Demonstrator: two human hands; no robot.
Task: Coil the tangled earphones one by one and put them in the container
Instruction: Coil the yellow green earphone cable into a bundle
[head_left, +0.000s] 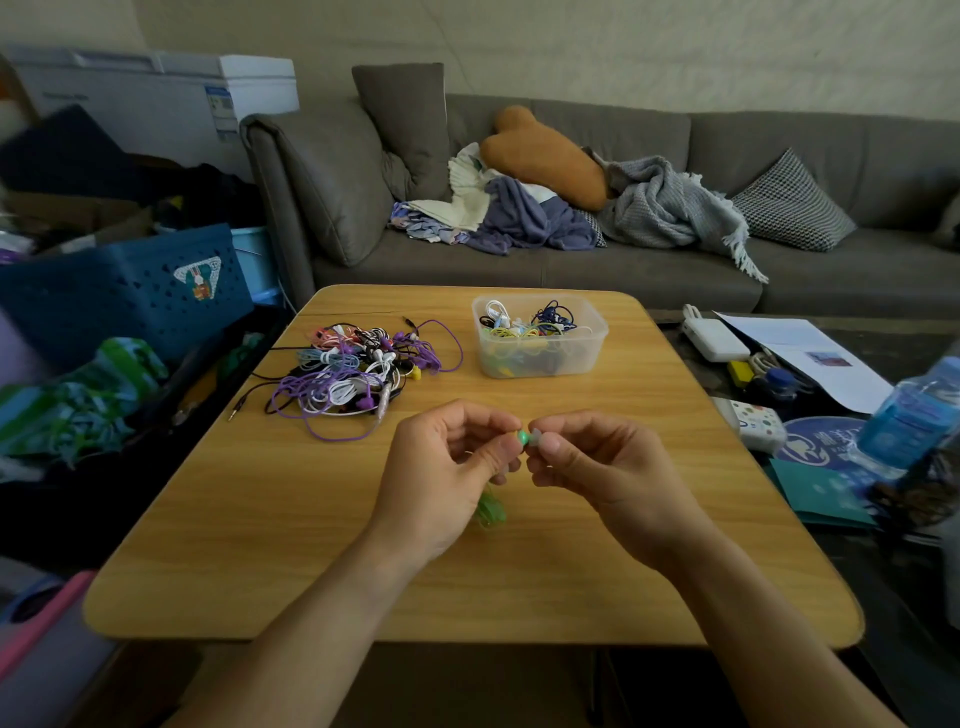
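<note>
two grips pinch one green rubber-tipped earphone between them: left hand and right hand meet fingertip to fingertip above the wooden worktop, its green cord hanging under the left. the clear plastic container lies straight ahead near the far edge, slightly nearer my right.

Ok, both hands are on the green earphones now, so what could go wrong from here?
1. Both the left hand and right hand pinch the green earphones at the earbud end, while the cord hangs loose below the left hand; it may uncoil or knot.
2. The tangled pile lies close by, with purple loops trailing toward the hands; a swinging cord could snag them.
3. The clear container already looks nearly full, so a loosely wound coil might spring back out.
</note>
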